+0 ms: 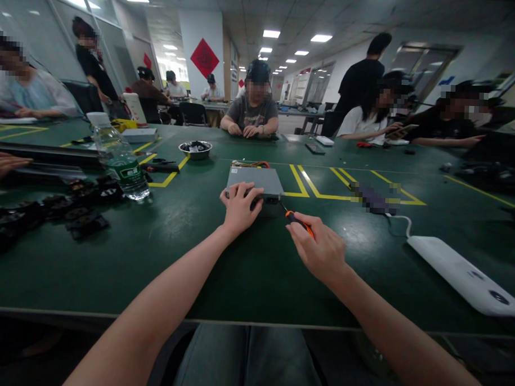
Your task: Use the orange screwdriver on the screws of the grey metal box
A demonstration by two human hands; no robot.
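A flat grey metal box with coloured wires at its back, apparently a computer power supply (258, 178), lies on the green table in front of me. My left hand (241, 203) grips its near edge, with the fingers over the top and front. In my right hand (319, 243) is a screwdriver (297, 220) with an orange and black handle. Its thin shaft points up and left to the box's near right corner. Whether the tip touches the box is too small to tell.
To the left stand a plastic water bottle (122, 160) and black parts (87, 221). A metal bowl (195, 150) holds small dark pieces. At right, a white power bank-like device (461, 270) is cabled to a phone (373, 198). A person (254, 111) sits opposite.
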